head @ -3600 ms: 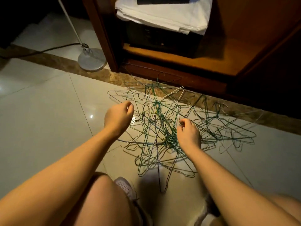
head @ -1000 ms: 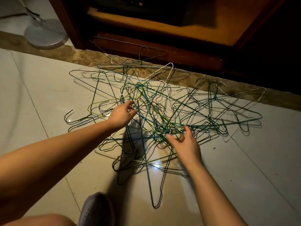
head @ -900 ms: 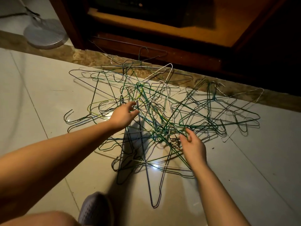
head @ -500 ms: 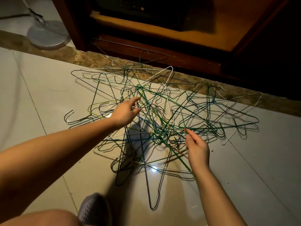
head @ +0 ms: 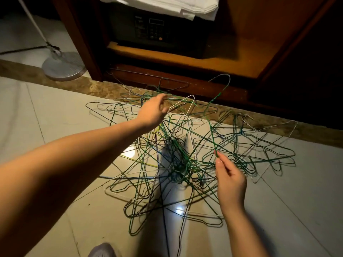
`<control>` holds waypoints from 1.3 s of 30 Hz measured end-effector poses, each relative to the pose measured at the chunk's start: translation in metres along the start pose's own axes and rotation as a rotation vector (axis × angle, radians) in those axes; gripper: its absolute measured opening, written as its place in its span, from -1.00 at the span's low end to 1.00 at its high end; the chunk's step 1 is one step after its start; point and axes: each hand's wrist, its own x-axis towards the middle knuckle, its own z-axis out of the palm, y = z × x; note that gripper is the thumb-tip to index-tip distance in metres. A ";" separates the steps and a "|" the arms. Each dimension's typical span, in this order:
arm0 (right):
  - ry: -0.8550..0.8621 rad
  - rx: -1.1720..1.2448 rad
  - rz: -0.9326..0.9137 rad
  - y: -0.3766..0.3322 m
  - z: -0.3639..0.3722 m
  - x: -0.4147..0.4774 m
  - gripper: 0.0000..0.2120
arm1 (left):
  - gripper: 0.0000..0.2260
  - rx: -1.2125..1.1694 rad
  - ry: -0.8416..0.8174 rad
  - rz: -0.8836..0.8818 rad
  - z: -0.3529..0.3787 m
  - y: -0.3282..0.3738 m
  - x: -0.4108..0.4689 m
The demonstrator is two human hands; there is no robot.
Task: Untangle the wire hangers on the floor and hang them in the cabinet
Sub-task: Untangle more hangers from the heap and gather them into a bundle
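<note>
- Glossy pale tiles form the floor, edged by a brown marbled strip along the foot of a dark wooden cabinet.
- Right hand: thumb and forefinger pinch one thin green hanger by its wire. The other fingers are loosely curled.
- From that pinch the green hanger slants up and away, and its twisted neck and curved hook stand clear above the heap.
- Left hand: released, fingers stretched forward and relaxed over the heap's far edge, beside a white wire. Contact is unclear.
- Between and beyond both hands, the tangled wire hangers lie spread on the tiles, green, dark, white and a few yellowish.
- Past the left hand, a black keypad safe sits in the cabinet under folded white cloth.
- Left of it stands a round ribbed lamp base.
</note>
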 end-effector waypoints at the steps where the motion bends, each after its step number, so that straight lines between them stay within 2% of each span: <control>1: 0.002 0.001 -0.010 -0.001 0.003 0.001 -0.73 | -0.67 -0.087 0.063 -0.053 -0.002 0.003 -0.003; 3: -0.024 -0.016 -0.034 -0.001 0.011 0.000 -0.74 | -0.70 -0.273 0.125 -0.167 -0.002 0.009 -0.013; 6: -0.108 -0.070 -0.054 0.003 0.029 -0.009 -0.82 | -0.59 -0.543 0.122 -0.256 0.002 0.018 -0.038; 9: -0.152 -0.088 -0.070 0.011 0.049 -0.020 -0.88 | -0.49 -0.857 0.014 -0.254 0.004 0.031 -0.067; 12: -0.152 -0.095 -0.090 0.016 0.066 -0.024 -0.91 | -0.51 -1.020 -0.107 -0.250 0.006 0.035 -0.084; 14: -0.166 -0.066 -0.057 0.020 0.075 -0.025 -0.90 | -0.55 -1.090 -0.112 -0.277 0.003 0.031 -0.083; 18: -0.225 0.010 0.001 0.028 0.090 -0.026 -0.89 | -0.63 -1.127 -0.101 -0.320 -0.007 0.021 -0.074; 21: -0.303 0.085 0.041 0.028 0.102 -0.026 -0.80 | -0.69 -1.098 -0.113 -0.342 -0.013 0.009 -0.071; 25: -0.413 0.214 0.214 0.027 0.117 -0.020 -0.82 | -0.82 -1.029 -0.042 -0.336 -0.022 -0.001 -0.073; 27: -0.404 0.237 0.350 0.028 0.123 -0.006 -0.86 | -0.80 -0.994 -0.013 -0.329 -0.028 -0.008 -0.076; 29: -0.367 0.155 0.392 0.030 0.131 0.016 -0.87 | -0.79 -0.963 0.001 -0.333 -0.036 -0.017 -0.079; 32: -0.339 0.046 0.392 0.028 0.147 0.050 -0.65 | -0.79 -0.949 0.032 -0.355 -0.047 -0.035 -0.084; 34: -0.337 0.008 0.445 0.025 0.157 0.067 -0.59 | -0.78 -0.946 0.070 -0.384 -0.051 -0.048 -0.087; 39: -0.317 0.136 0.613 0.025 0.170 0.083 -0.58 | -0.79 -0.946 0.122 -0.430 -0.050 -0.067 -0.091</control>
